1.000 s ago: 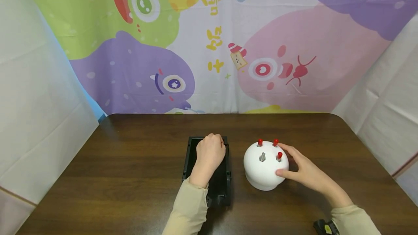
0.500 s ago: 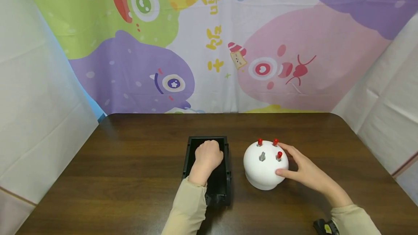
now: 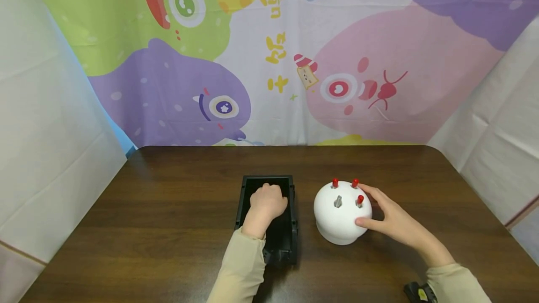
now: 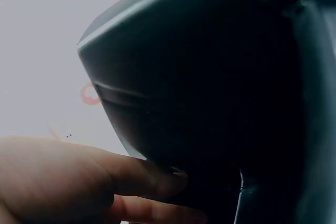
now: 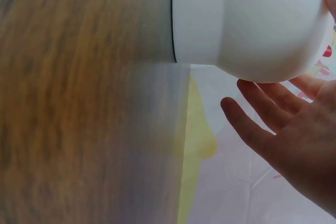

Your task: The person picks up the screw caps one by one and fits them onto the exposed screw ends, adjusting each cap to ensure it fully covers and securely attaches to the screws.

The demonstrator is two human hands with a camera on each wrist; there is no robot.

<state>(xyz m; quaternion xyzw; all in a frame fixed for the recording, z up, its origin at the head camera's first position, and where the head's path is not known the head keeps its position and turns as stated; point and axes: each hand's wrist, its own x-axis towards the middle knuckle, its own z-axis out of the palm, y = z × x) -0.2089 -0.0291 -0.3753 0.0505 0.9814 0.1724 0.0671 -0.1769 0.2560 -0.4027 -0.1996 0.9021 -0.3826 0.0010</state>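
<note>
A black open bin [image 3: 283, 233] stands on the table in the head view. My left hand [image 3: 267, 204] reaches down into its far half, knuckles up, with the fingertips hidden there. In the left wrist view the fingers [image 4: 142, 177] dip past the dark bin wall; whether they hold something I cannot tell. Right of the bin sits a white rounded dome [image 3: 337, 222]. Its top bears several metal posts; three carry red caps [image 3: 360, 199], one post [image 3: 338, 201] is bare grey metal. My right hand [image 3: 393, 216] holds the dome's right side between thumb and fingers.
The brown wooden table [image 3: 168, 228] runs back to a cartoon-printed cloth [image 3: 273, 106]. White cloth hangs at both sides. A small black device [image 3: 421, 292] shows by the right sleeve at the near edge.
My left hand has moved down and slightly nearer inside the bin, away from its far rim. The right hand and the white dome have stayed where they were.
</note>
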